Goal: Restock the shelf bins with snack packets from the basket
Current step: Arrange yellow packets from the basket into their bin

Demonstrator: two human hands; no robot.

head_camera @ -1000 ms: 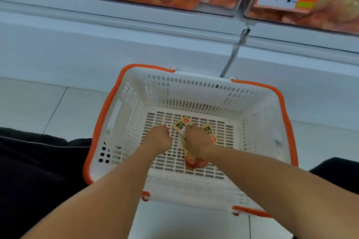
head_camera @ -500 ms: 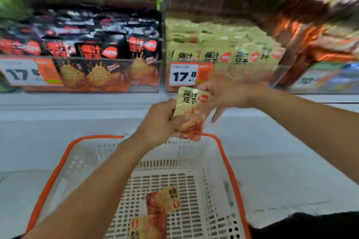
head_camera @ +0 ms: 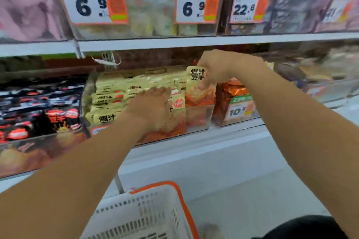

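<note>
At centre frame, the right hand (head_camera: 217, 68) pinches a yellow snack packet (head_camera: 198, 81) upright over the clear bin (head_camera: 200, 116) of matching packets; the left hand (head_camera: 153, 106), fingers spread, presses the stack aside. Placing is underway; next, I judge, slide it into the gap. The basket (head_camera: 155, 217) sits lower centre.

Readable stuff: the upper shelf has two price tags both showing 6.9, one at 11 o'clock (head_camera: 93, 3) and one near 12 (head_camera: 197, 6), then a 22.8 tag (head_camera: 248, 7) toward 1 o'clock. The yellow packet (head_camera: 198, 83) held by the right hand (head_camera: 217, 68) says 爆汁豆干. Another yellow packet (head_camera: 105, 118) at the bin's front, around 9 o'clock, shows 爆汁. The orange foil bin's tag (head_camera: 240, 108) reads 10-something, too blurry for the rest.
</note>
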